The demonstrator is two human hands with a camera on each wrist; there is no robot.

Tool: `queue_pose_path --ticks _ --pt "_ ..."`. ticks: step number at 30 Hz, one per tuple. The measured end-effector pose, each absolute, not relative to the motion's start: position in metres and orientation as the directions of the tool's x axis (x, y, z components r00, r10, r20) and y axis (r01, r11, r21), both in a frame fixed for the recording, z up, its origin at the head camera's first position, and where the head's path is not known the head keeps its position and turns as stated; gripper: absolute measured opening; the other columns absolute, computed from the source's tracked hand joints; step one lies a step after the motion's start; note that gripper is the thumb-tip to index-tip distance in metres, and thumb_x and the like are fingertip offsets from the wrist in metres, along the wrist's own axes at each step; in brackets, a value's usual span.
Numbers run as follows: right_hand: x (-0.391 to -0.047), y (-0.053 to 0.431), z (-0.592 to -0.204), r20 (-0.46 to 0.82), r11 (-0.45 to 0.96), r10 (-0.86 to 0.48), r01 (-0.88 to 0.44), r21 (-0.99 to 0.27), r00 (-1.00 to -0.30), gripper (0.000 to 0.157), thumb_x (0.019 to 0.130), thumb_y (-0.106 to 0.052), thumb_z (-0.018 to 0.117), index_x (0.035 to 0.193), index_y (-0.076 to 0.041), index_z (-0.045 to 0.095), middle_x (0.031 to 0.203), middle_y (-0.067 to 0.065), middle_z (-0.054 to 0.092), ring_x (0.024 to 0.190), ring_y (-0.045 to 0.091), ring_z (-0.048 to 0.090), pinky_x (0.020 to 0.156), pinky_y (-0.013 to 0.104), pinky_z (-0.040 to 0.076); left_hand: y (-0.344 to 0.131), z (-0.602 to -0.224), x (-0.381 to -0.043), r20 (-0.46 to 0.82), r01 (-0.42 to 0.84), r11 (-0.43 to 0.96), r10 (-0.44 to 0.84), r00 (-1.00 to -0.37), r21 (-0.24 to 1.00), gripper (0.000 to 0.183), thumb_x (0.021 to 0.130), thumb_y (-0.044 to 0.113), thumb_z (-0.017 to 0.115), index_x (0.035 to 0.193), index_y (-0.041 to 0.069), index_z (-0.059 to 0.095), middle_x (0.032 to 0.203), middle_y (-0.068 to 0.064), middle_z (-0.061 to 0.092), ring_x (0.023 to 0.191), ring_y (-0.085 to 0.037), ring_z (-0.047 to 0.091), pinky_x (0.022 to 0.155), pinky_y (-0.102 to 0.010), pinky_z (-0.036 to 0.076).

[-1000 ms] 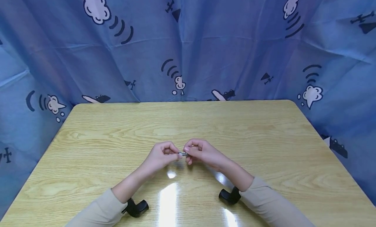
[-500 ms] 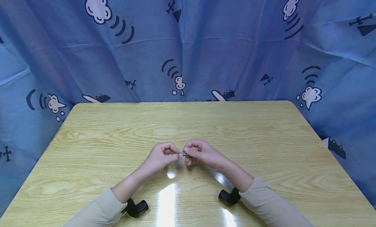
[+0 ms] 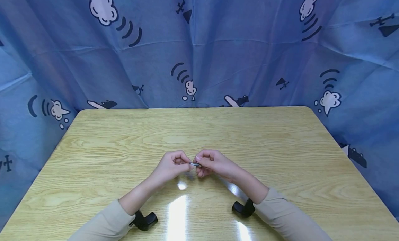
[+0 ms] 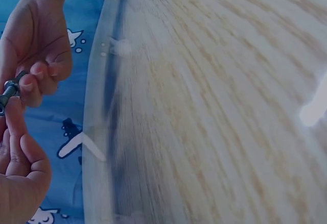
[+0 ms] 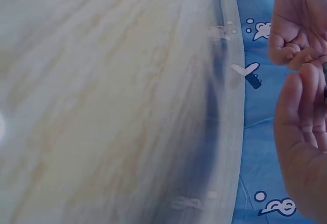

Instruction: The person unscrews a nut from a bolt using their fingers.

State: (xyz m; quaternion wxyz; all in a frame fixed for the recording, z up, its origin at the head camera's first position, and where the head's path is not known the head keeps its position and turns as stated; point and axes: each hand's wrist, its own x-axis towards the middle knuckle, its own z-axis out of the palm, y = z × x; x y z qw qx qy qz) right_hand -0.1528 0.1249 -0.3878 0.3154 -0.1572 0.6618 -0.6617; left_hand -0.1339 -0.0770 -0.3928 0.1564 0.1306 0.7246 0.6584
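Note:
Over the middle of the table, a small metal bolt (image 3: 195, 164) lies roughly level between the two hands. My left hand (image 3: 171, 166) pinches its left end between thumb and index finger. From the other side, the thumb and index fingertip of my right hand (image 3: 215, 163) pinch the nut (image 4: 11, 85) on the bolt's shaft, their tips covering much of it in the head view. The left wrist view catches the bolt's thicker end (image 4: 3, 101) beside the left fingertips. Only a dark sliver of the bolt (image 5: 325, 73) shows at the right wrist view's edge.
Both hands are above a light wood-grain table (image 3: 193, 130). A blue printed curtain (image 3: 218, 61) hangs behind it and at both sides. Black wrist-worn cameras (image 3: 144, 221) stick out below the beige sleeves (image 3: 107, 222). Bright reflections lie on the near tabletop.
The right fingers shift slightly downward around the nut and change their pose a little. The left hand stays still with its pinch on the bolt.

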Motion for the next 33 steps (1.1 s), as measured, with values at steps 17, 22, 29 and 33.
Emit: queue_pose_path --ticks 17,22,29,33 --pt "-0.1554 0.1261 -0.3951 -0.179 0.03 -0.618 0.204 -0.978 -0.765 0.032 0.095 -0.017 0.054 0.11 0.011 0.048 0.09 0.004 0.061 0.083 0.017 0.062 0.08 0.036 0.052 -0.0756 -0.3993 -0.1357 -0.094 -0.057 0.097 0.432 -0.897 0.994 0.012 0.08 0.004 0.064 0.087 -0.006 0.061 0.082 -0.02 0.066 0.075 -0.026 0.063 0.073 -0.03 0.051" --pt "-0.1566 0.1287 -0.3943 -0.139 -0.014 -0.634 0.191 -0.981 -0.761 0.018 0.095 -0.01 0.052 0.103 0.006 0.052 0.084 0.004 0.062 0.075 0.015 0.061 0.073 0.031 0.052 -0.0744 -0.3938 -0.1368 -0.075 -0.034 0.104 0.432 -0.899 0.994 0.012 0.08 0.006 0.066 0.086 -0.003 0.061 0.079 -0.014 0.065 0.072 -0.019 0.061 0.072 -0.029 0.05" --pt "-0.157 0.1294 -0.3905 -0.154 0.023 -0.622 0.179 -0.984 -0.768 0.033 0.092 -0.012 0.056 0.11 0.014 0.047 0.084 0.005 0.062 0.078 0.017 0.063 0.077 0.036 0.053 -0.0754 -0.3948 -0.137 -0.06 -0.025 0.089 0.413 -0.909 0.996 0.012 0.08 0.001 0.063 0.086 -0.008 0.06 0.076 -0.007 0.064 0.069 -0.014 0.059 0.068 -0.025 0.05" --pt "-0.1557 0.1284 -0.3922 -0.185 0.033 -0.632 0.212 -0.977 -0.753 0.022 0.097 -0.017 0.049 0.102 0.004 0.053 0.077 0.004 0.065 0.069 0.013 0.062 0.069 0.029 0.053 -0.0758 -0.3943 -0.137 -0.065 -0.032 0.089 0.4 -0.914 0.996 0.013 0.08 0.002 0.063 0.087 -0.008 0.06 0.073 -0.003 0.064 0.067 -0.013 0.058 0.067 -0.025 0.049"
